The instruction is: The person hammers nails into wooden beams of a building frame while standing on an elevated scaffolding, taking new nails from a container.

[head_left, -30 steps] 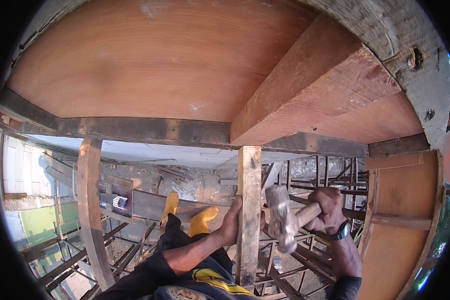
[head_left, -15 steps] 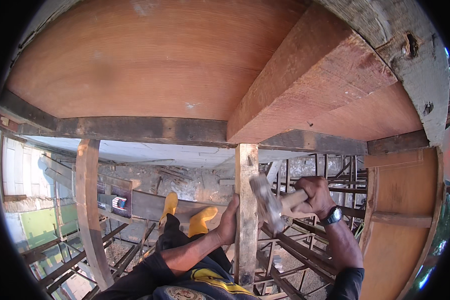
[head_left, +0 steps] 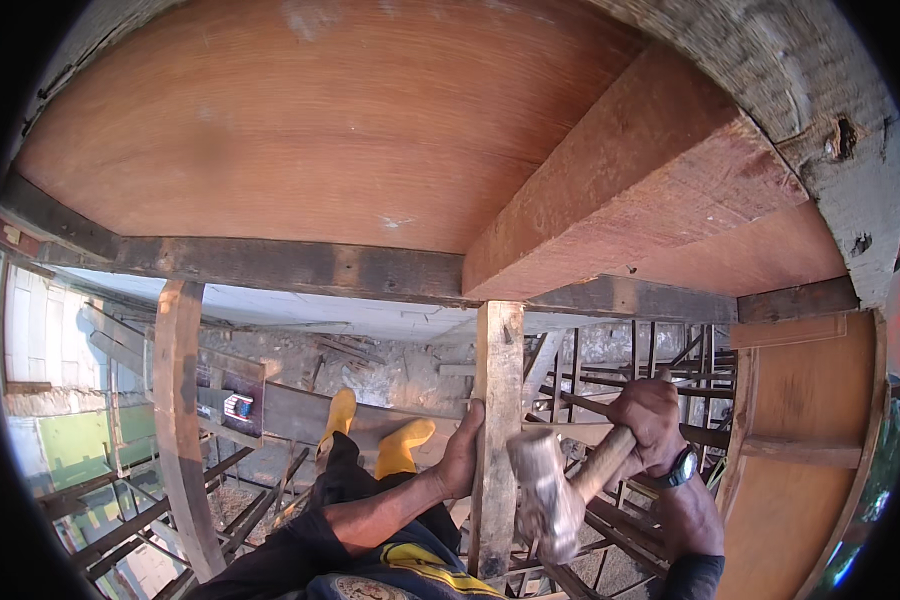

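Observation:
An upright wooden post [head_left: 498, 430] stands in front of me, its top under a dark horizontal beam [head_left: 350, 265]. My left hand [head_left: 459, 458] is closed around its left side, thumb pointing up, the other fingers mostly hidden behind the wood. To the right of the post, my right hand [head_left: 650, 420] is wrapped round the wooden handle of a hammer [head_left: 547, 495]. The heavy, worn metal head of the hammer is slightly blurred and appears just right of the post. A nail-like piece sticks out near the top of the post.
Reddish plywood panels [head_left: 270, 130] and a thick wooden joist [head_left: 620, 190] are overhead. Another post [head_left: 178, 420] stands at the left. Below are scaffold poles, planks and rubble around my yellow boots [head_left: 402, 447]. A framed plywood panel [head_left: 805, 400] rises at the right.
The hammer has moved down and slightly right, with its head now lower beside the post. My right hand has shifted right and lower. My left hand keeps its grip on the post.

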`<state>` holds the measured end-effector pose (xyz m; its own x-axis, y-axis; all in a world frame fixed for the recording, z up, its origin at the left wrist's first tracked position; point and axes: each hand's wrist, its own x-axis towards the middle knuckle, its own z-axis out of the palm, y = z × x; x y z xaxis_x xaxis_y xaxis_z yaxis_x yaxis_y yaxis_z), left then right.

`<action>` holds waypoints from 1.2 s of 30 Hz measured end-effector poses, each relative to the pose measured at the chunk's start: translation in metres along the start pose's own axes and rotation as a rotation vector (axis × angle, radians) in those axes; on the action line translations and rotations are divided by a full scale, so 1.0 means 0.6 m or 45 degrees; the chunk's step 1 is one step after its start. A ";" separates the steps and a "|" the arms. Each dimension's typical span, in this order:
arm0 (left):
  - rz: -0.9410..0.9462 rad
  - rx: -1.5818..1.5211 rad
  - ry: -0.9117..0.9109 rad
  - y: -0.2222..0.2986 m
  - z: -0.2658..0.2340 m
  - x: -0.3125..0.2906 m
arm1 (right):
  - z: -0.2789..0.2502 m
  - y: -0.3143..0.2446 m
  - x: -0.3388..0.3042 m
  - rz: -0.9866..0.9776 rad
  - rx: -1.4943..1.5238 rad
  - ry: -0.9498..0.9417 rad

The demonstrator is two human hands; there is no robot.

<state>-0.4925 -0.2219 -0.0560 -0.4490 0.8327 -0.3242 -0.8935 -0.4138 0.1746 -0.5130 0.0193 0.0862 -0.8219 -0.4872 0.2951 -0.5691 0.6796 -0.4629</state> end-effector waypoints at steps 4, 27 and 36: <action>0.041 0.079 0.247 0.001 0.028 0.011 | 0.022 0.065 -0.026 -0.072 0.058 -0.127; -0.048 -0.002 0.105 0.005 0.012 0.002 | 0.028 0.054 -0.029 0.410 -0.057 -0.119; -0.037 -0.012 0.024 0.002 -0.001 0.011 | 0.032 0.049 -0.020 0.635 -0.156 -0.191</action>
<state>-0.4964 -0.2173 -0.0585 -0.4228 0.8374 -0.3464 -0.9062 -0.3930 0.1561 -0.5194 0.0347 0.0532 -0.9858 -0.1556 -0.0626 -0.1164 0.9033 -0.4129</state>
